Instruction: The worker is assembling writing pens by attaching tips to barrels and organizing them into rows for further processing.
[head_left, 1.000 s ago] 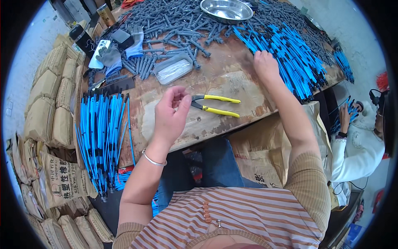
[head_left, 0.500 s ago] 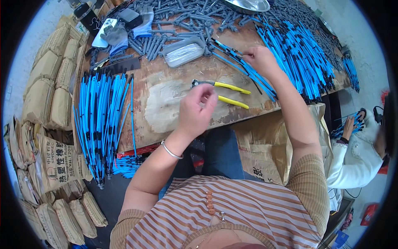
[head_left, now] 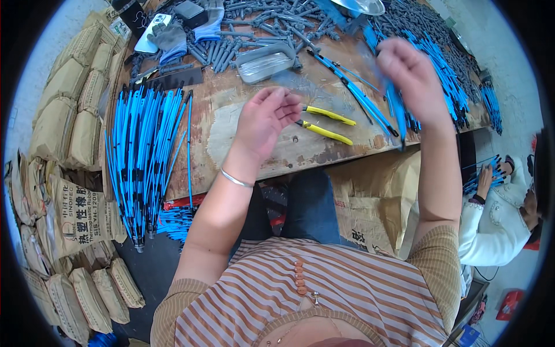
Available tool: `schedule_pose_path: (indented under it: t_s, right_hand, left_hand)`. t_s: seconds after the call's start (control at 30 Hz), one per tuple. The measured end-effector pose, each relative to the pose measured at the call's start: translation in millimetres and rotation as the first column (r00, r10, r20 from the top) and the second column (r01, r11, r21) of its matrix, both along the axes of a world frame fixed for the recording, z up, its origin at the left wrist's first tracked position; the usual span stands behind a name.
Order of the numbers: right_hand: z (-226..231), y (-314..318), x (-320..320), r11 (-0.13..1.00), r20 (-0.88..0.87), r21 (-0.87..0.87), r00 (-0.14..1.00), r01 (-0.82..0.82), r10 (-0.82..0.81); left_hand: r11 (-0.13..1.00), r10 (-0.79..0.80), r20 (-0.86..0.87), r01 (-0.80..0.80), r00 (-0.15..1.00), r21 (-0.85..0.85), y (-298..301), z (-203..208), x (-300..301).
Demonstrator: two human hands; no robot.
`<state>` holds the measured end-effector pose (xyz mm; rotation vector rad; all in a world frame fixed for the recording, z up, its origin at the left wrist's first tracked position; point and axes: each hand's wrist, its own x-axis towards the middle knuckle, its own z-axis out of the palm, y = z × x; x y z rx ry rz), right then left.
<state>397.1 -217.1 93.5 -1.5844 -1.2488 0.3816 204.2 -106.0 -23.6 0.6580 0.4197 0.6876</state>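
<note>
My left hand hovers over the middle of the wooden table, its thumb and fingertips pinched together; whatever lies between them is too small to make out. Under its fingertips lie cutting pliers with yellow handles, their jaws hidden by the hand. My right hand is raised further right, fingers curled and smeared by motion. A blurred blue strip with dark ends seems to run through its grip. To its left a few blue strips with black ends rest slantwise on the table.
Bundles of blue strips stand at the left and right table sides. A clear plastic tray of thin wires sits ahead, before heaped grey screw-like parts. Gloves and a phone lie far left. Paper sacks are stacked left; a co-worker sits right.
My right hand has swung up and to the right, away from the slanting strips, with a blurred blue strip. My left hand has shifted slightly up and left, fingers pinched.
</note>
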Motion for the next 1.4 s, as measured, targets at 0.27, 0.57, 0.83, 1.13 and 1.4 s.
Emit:
schedule_pose_path:
  t_s: [0.27, 0.57, 0.83, 1.13, 1.4]
  right_hand:
    - [-63, -26, -58, 0.964, 0.292, -0.265, 0.952, -0.006, 0.087]
    - [-78, -19, -55, 0.995, 0.412, -0.094, 0.909, -0.024, 0.061]
    - [-81, -15, -27, 0.895, 0.176, -0.407, 0.946, -0.181, 0.271]
    - [-167, 15, 78, 0.888, 0.865, -0.117, 0.485, 0.444, -0.128]
    - [-148, 21, 67, 0.856, 0.958, -0.191, 0.283, 0.48, 0.054]
  left_hand:
    - [0.976, -0.197, 0.295, 0.158, 0.935, 0.151, -12, -13, 12]
    - [0.994, -0.096, 0.305, 0.078, 0.947, 0.071, -5, -17, 16]
    - [0.996, -0.065, 0.136, 0.073, 0.989, -0.051, -14, -3, 8]
    - [0.92, -0.353, 0.38, 0.39, 0.855, -0.023, -5, -23, 0]
    - [0.961, -0.24, 0.236, 0.264, 0.942, -0.077, -9, -23, 6]
